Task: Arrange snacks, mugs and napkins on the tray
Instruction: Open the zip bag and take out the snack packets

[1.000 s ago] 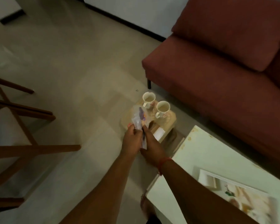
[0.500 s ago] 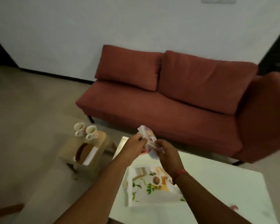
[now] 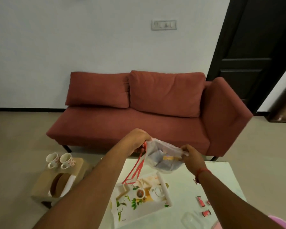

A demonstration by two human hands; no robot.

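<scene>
Both hands are now holding the bag wider apart than half a second ago, its mouth pulled open. Head view: left hand (image 3: 135, 141) is pinching one rim of the clear plastic bag (image 3: 163, 158), right hand (image 3: 191, 157) is gripping the opposite rim; bag is hanging above the white table (image 3: 205, 184). Contents are blurred (pale packets, hard to identify). Red drawstring (image 3: 135, 171) is dangling toward the printed tray (image 3: 139, 198). Two floral mugs (image 3: 60, 160) are standing on a wooden stool (image 3: 59, 179), left of the table. Small red packets (image 3: 203, 206) are lying near the table's right edge.
</scene>
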